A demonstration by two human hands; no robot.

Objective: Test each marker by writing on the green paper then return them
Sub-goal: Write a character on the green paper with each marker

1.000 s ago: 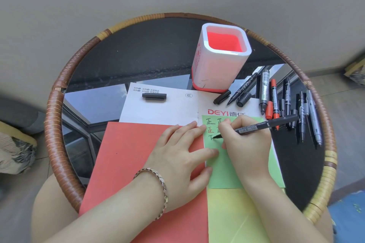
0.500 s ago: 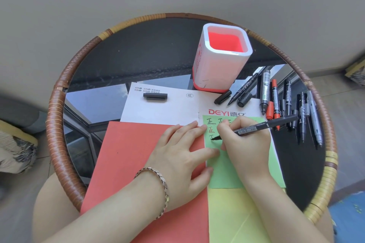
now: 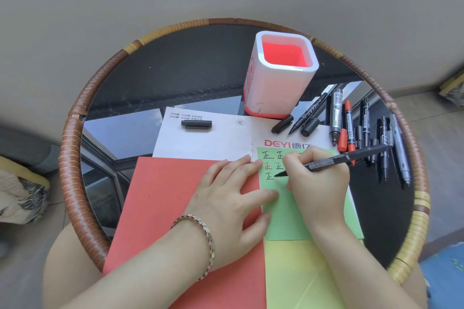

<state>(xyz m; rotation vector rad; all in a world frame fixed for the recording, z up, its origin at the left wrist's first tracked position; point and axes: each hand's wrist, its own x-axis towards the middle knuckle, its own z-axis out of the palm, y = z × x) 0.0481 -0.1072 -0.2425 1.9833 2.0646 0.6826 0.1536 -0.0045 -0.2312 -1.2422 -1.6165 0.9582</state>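
**Black marker held to green paper**

The black marker (image 3: 334,159) is gripped by the right hand (image 3: 319,183), with its tip set on the green paper (image 3: 286,218) in the 3rd row of written characters. The left hand (image 3: 226,190) is laid flat across the red paper (image 3: 160,208), fingers straight and fingertips on the green sheet's left edge. A loose cap (image 3: 196,124) lies on the white sheet (image 3: 208,140). Other markers (image 3: 364,128) are spread beside the holder (image 3: 278,78).

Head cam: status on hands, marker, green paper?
Right hand grips black marker, tip at green paper. Left hand flat, pressing its left edge. Nothing blocking; cap lies loose on white sheet.
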